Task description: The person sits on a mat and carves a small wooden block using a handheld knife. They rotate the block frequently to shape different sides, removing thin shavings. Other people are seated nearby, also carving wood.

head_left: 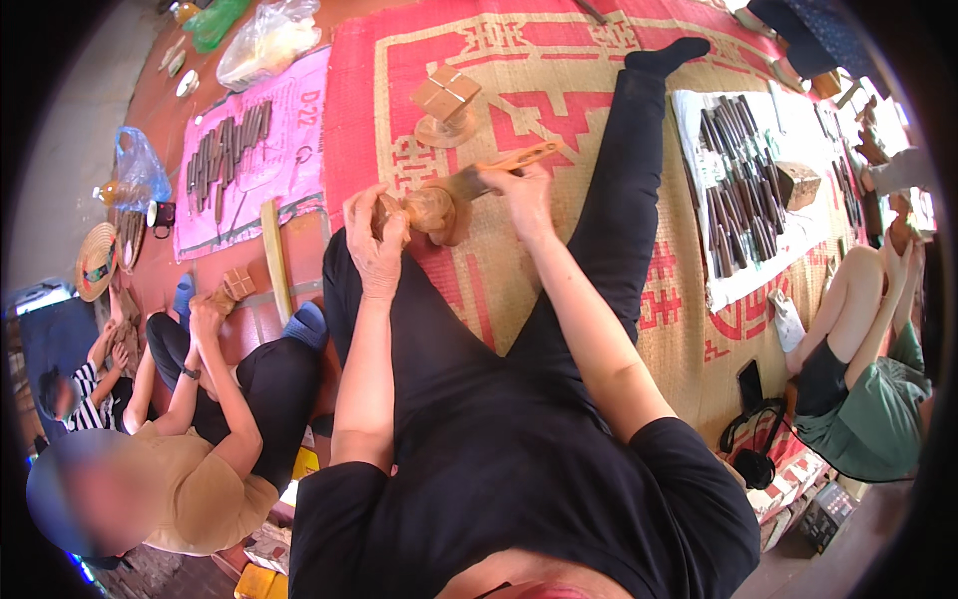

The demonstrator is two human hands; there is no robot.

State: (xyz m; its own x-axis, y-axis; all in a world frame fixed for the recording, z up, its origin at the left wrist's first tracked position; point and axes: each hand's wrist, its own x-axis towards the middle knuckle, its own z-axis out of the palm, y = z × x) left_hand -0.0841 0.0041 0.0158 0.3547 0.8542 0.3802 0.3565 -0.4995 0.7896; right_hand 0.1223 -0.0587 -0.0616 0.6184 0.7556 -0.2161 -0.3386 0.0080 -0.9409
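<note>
My left hand (375,235) is closed round one end of a light-brown carved wooden piece (431,212) with a rounded shape, held above the mat between my legs. In my right hand (524,200) is a flat brush (521,157) with an orange-brown wooden handle. Its dark, wide end lies over the carved piece, seemingly touching it; bristles are hard to make out. Beyond my hands, a square wooden block (447,92) with lines on its faces stands by a rounded wooden piece (444,130).
Rows of dark-handled tools (738,185) lie on a white sheet to the right, with more tools (228,150) on a pink sheet at left. A wooden stick (274,260) lies nearby. People sit on both sides, one holding a wooden piece (238,284). A red-and-tan mat (699,379) spreads beneath me.
</note>
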